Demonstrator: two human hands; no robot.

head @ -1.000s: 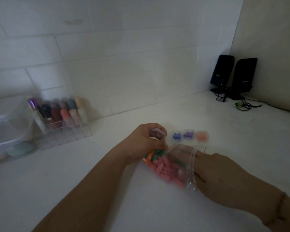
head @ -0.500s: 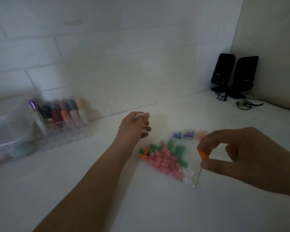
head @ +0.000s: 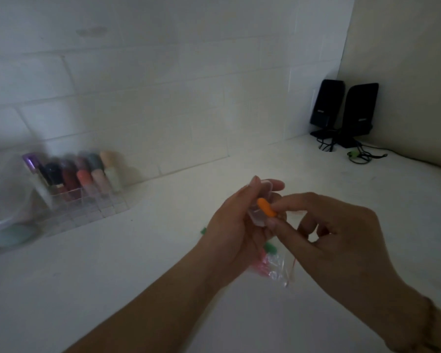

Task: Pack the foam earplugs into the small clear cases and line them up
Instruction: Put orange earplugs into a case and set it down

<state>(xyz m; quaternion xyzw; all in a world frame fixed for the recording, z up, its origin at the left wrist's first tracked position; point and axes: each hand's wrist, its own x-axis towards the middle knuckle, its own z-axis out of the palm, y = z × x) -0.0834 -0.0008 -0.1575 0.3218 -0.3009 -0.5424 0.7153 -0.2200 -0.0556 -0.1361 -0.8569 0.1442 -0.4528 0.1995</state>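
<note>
While the scene is dim and slightly blurred, its layout reads clearly from left to right. At the far left, against a white tiled wall (head: 143,80), stands a clear acrylic organiser rack (head: 69,197) holding a row of coloured cosmetic tubes, with a translucent plastic tub (head: 0,222) beside it, blurred.

Near the middle, above a white countertop (head: 112,263), the left hand (head: 229,225) holds a small clear plastic case (head: 261,200) with its lid hinged open, fingers curled round its sides and thumb along the top edge. Immediately right of it, the right hand (head: 341,240) pinches a bright orange foam earplug (head: 266,207), a short rounded cylinder, between thumb and forefinger, with its end at the mouth of the case. Whether it has yet entered the case cannot be told.

Below the hands lies a clear plastic zip bag (head: 278,268) on the countertop, with pink and green foam earplugs (head: 269,248) showing through and one green piece loose just left of the wrist. Any finished cases are hidden behind the hands.

At the far right corner stand two black desktop speakers (head: 344,110) with tangled cables.

The likely trouble: foam is springy, so the earplug may pop back out if released before it is seated, or the small case could twist in the left hand's light hold and drop. A lid pressed down on a protruding earplug would probably fail to latch.
</note>
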